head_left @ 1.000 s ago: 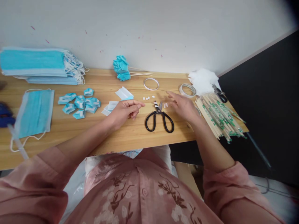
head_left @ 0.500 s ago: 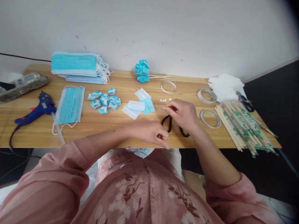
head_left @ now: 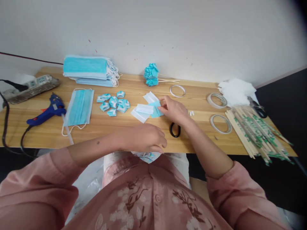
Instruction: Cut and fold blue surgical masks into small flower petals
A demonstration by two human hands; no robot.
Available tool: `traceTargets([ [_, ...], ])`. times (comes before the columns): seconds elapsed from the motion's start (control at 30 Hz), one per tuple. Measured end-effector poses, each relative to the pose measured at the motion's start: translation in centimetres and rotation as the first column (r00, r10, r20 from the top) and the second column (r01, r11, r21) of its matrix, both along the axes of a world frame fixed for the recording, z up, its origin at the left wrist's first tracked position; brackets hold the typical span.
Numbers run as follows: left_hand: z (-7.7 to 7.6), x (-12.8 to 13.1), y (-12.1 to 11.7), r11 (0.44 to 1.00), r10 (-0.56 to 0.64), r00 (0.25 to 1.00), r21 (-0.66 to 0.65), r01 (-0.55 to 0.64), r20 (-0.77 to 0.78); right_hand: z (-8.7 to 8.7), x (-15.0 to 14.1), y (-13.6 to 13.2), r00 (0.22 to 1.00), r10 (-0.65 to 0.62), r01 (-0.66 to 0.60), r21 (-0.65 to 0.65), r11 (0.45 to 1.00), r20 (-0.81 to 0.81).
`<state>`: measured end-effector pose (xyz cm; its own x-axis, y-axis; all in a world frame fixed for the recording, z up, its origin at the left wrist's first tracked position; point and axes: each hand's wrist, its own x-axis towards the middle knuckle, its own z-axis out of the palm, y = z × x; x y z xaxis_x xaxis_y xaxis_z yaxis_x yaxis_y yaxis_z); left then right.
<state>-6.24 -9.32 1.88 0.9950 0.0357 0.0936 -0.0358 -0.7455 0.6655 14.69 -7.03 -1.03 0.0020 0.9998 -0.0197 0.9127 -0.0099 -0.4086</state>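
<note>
My right hand (head_left: 174,109) reaches over the cut pieces of mask fabric, thumb and fingertips closing at the right edge of the blue fabric piece (head_left: 156,110). White fabric pieces (head_left: 144,109) overlap that blue one. Near the table's front edge hovers my left hand (head_left: 146,137), fingers loosely curled, thumb apart, nothing visible in it. Black-handled scissors (head_left: 175,130) lie partly beneath my right wrist, only one loop showing. Small white bits (head_left: 192,113) are just right of the wrist. Several folded blue rings with white strips (head_left: 113,102) lie to the left.
At left are a blue glue gun (head_left: 51,110), a flat mask (head_left: 80,107), a mask stack (head_left: 86,70) and a power strip (head_left: 35,88). Blue fabric flowers (head_left: 151,75) lie at the back. Tape rolls (head_left: 221,124), wrapped chopsticks (head_left: 256,131) and white sheets (head_left: 236,89) are at right.
My right hand has moved left, from beside the small white bits to the blue fabric piece. The left hand has shifted slightly left, and the view has turned a little left.
</note>
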Motion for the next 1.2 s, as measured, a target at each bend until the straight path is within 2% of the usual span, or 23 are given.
traceTargets([
  [0.1,0.1,-0.8,1.0,0.973,0.108,0.994,-0.201,-0.110,-0.023,-0.7,0.2,0.6,0.975,0.066,-0.065,0.013,0.998,-0.212],
  [0.17,-0.1,-1.1,1.7,0.902,0.219,0.974,-0.370,-0.222,-0.050,-0.4,0.8,0.8,0.931,0.079,-0.062,0.059,0.996,-0.356],
  [0.2,-0.3,-1.3,2.2,0.842,0.286,0.956,-0.457,-0.286,-0.072,0.0,1.1,0.7,0.910,0.087,-0.051,0.098,0.994,-0.406],
  [0.27,-0.7,-1.3,3.0,0.665,0.414,0.902,-0.636,-0.391,-0.122,1.3,1.5,0.3,0.891,0.126,-0.043,0.195,0.980,-0.437],
  [0.3,-1.0,-1.1,3.5,0.545,0.478,0.867,-0.726,-0.420,-0.142,2.0,1.6,-0.1,0.899,0.150,-0.052,0.241,0.969,-0.412],
  [0.33,-1.3,-0.9,3.9,0.395,0.549,0.819,-0.813,-0.427,-0.164,2.7,1.5,-0.6,0.919,0.172,-0.067,0.290,0.955,-0.355],
  [0.4,-1.8,-0.1,4.5,0.141,0.581,0.782,-0.919,-0.369,-0.225,3.7,1.0,-1.6,0.953,0.234,-0.147,0.382,0.912,-0.191],
  [0.47,-2.0,0.9,4.8,-0.033,0.556,0.789,-0.955,-0.294,-0.262,4.1,0.3,-2.5,0.952,0.305,-0.270,0.433,0.860,-0.012],
  [0.53,-2.1,1.8,5.0,-0.134,0.574,0.778,-0.967,-0.219,-0.255,4.2,0.0,-3.3,0.913,0.394,-0.397,0.438,0.806,0.103],
  [0.6,-2.1,2.2,5.0,-0.183,0.652,0.720,-0.971,-0.155,-0.238,4.1,0.4,-3.8,0.883,0.455,-0.452,0.465,0.761,0.115],
  [0.67,-1.9,2.3,5.0,-0.201,0.696,0.677,-0.970,-0.136,-0.240,4.1,1.4,-4.1,0.904,0.425,-0.380,0.550,0.744,0.051],
  [0.73,-1.9,2.0,5.1,-0.199,0.691,0.684,-0.971,-0.130,-0.234,4.0,2.7,-4.2,0.938,0.346,-0.259,0.627,0.735,-0.019],
  [0.8,-2.0,1.8,5.2,-0.189,0.674,0.709,-0.976,-0.106,-0.207,3.6,3.6,-4.1,0.943,0.332,-0.230,0.648,0.726,-0.037],
  [0.9,-2.6,1.8,5.2,-0.190,0.638,0.749,-0.979,-0.076,-0.182,2.7,3.7,-3.6,0.920,0.390,-0.283,0.609,0.741,-0.048],
  [1.03,-3.7,2.1,5.2,-0.189,0.583,0.793,-0.979,-0.082,-0.179,1.8,3.0,-2.9,0.920,0.379,-0.269,0.543,0.796,-0.101],
  [1.2,-4.3,1.8,5.2,-0.140,0.622,0.757,-0.979,-0.146,-0.202,2.1,3.8,-1.6,0.913,0.369,-0.239,0.510,0.826,-0.171],
])
